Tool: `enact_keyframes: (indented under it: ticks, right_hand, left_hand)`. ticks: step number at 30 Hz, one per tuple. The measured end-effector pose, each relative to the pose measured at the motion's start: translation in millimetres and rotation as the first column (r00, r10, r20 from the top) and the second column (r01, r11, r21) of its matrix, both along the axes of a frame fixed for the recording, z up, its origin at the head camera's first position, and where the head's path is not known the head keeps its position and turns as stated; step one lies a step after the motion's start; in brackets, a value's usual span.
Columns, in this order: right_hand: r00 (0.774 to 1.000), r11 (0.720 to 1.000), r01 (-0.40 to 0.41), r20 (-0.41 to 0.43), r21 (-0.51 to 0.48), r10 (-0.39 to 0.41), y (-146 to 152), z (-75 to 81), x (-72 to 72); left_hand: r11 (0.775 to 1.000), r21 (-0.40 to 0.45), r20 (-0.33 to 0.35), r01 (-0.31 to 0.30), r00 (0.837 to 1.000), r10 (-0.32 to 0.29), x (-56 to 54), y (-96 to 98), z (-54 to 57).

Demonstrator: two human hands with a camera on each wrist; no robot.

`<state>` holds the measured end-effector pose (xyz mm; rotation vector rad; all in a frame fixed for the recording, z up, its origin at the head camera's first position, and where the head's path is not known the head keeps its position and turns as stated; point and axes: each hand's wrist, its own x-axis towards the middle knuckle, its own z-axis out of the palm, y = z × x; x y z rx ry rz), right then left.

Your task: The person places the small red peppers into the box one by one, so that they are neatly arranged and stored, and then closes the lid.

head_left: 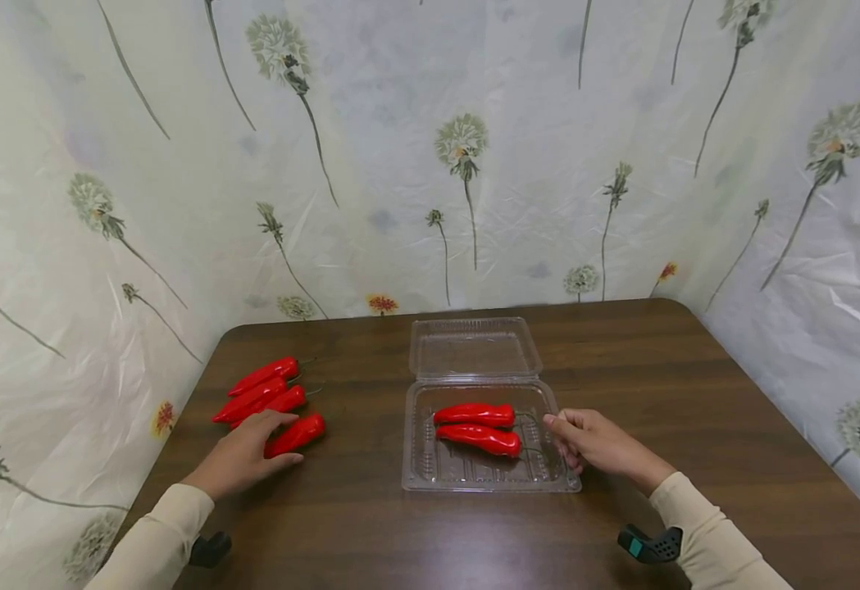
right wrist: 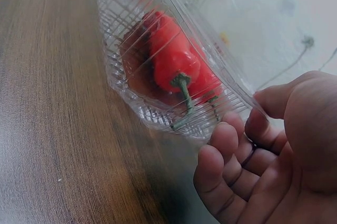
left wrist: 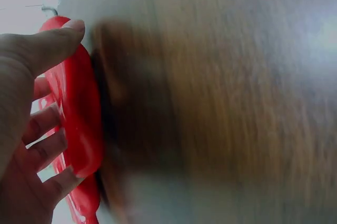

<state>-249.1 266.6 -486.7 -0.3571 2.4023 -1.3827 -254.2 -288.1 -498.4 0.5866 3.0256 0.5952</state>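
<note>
On the left side of the table, my left hand (head_left: 241, 455) grips a red chili pepper (head_left: 300, 434). The left wrist view has the thumb on one side of that pepper (left wrist: 79, 113) and the fingers on the other. Near the middle lies an opened clear plastic clamshell container (head_left: 416, 475), with two red peppers (head_left: 477, 440) side by side in its base. My right hand (head_left: 599, 447) pinches the base's right rim between thumb and index finger. In the right wrist view, green stems of the peppers (right wrist: 176, 63) point toward this hand.
Several more red peppers (head_left: 262, 377) lie beyond my left hand, partly hidden by it. The container's lid (head_left: 474, 348) lies folded back toward the wall. A brown wooden table (head_left: 621, 360) meets a flower-patterned sheet (head_left: 400, 164) at its back and sides.
</note>
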Motion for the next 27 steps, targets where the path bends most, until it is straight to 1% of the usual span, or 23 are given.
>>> enact_keyframes:
  ticks: [2,5,9,14,19,22,27]
  right_hand:
    - [1.0,1.0,0.002,0.0,-0.002,-0.002,0.1,0.1,0.2]
    - [1.0,1.0,0.002,0.004,-0.005,-0.002,-0.2,-0.2,0.5]
    - [1.0,1.0,0.002,0.008,-0.006,-0.002,-0.8,-0.7,0.4]
    - [1.0,1.0,0.008,0.009,-0.007,-0.008,-1.3,-0.7,0.0]
    - [1.0,1.0,0.008,0.009,-0.001,-0.008,-0.5,-0.9,-0.4]
    - [1.0,1.0,0.008,0.006,0.004,-0.008,0.0,-0.9,-0.7]
    - [1.0,1.0,0.011,0.005,0.007,-0.011,0.3,-0.4,-0.8]
  left_hand:
    - [1.0,-0.008,-0.006,0.005,1.0,-0.005,-1.2,4.1,-1.7]
    - [0.999,-0.032,-0.034,0.027,0.999,-0.028,-2.2,10.1,-3.9]
    - [0.998,-0.055,-0.06,0.043,0.997,-0.046,-1.2,16.6,-4.3]
    - [0.998,-0.05,-0.059,0.047,0.997,-0.049,0.9,21.2,-2.6]
    - [0.998,-0.02,-0.041,0.058,0.997,-0.059,1.1,21.3,-1.6]
    - [0.998,0.013,-0.037,0.069,0.997,-0.068,0.5,21.1,0.4]
    - [0.989,0.11,-0.026,0.096,0.995,-0.093,0.5,25.6,7.4]
